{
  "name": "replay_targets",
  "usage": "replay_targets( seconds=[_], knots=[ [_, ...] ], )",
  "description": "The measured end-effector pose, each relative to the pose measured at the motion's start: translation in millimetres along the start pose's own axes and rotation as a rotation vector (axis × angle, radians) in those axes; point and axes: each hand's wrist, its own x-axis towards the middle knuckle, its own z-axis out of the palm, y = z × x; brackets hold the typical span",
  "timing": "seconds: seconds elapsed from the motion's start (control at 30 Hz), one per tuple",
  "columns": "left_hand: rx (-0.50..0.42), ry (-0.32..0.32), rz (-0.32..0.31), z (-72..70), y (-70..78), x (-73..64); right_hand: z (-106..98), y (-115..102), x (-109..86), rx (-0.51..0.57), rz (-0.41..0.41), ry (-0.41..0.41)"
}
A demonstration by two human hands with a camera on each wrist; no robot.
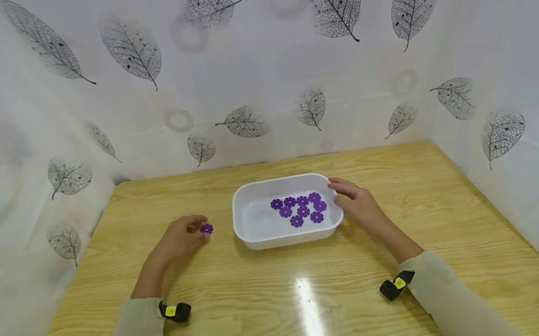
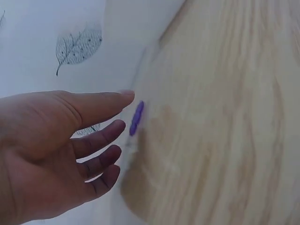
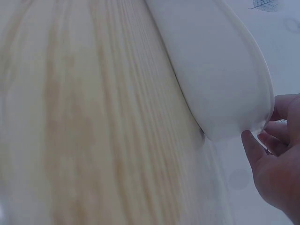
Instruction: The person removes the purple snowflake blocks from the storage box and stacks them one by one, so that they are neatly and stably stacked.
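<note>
A white plastic tub sits on the table, with several purple flower-shaped discs inside, mostly toward its right half. My right hand is at the tub's right end, holding it with thumb and fingers at the rim and outer wall. In the right wrist view the thumb meets the tub's wall from outside. To the left of the tub, my left hand hovers with fingers loosely bent around one purple flower disc. The left wrist view shows that disc edge-on, just beyond the fingertips.
The wooden table extends on all sides of the tub. White curtains with a leaf print stand behind it and along both sides. A black strap device is on the left wrist, and another strap device on the right.
</note>
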Motion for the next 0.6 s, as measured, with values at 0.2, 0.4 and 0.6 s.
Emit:
replay_targets(
  seconds=[0.2, 0.4, 0.6],
  knots=[
    [-0.037, -0.030, 0.009, -3.5, 19.1, 2.0, -0.1, -1.8, -0.3, 0.000, -0.001, -0.002],
    [-0.075, -0.024, 0.052, -2.2, 38.5, 5.1, 0.1, -1.7, -0.3, 0.000, 0.004, -0.001],
    [-0.113, -0.022, 0.119, 3.4, 60.6, 15.9, -0.3, -2.2, -0.4, -0.002, 0.010, 0.002]
  ],
)
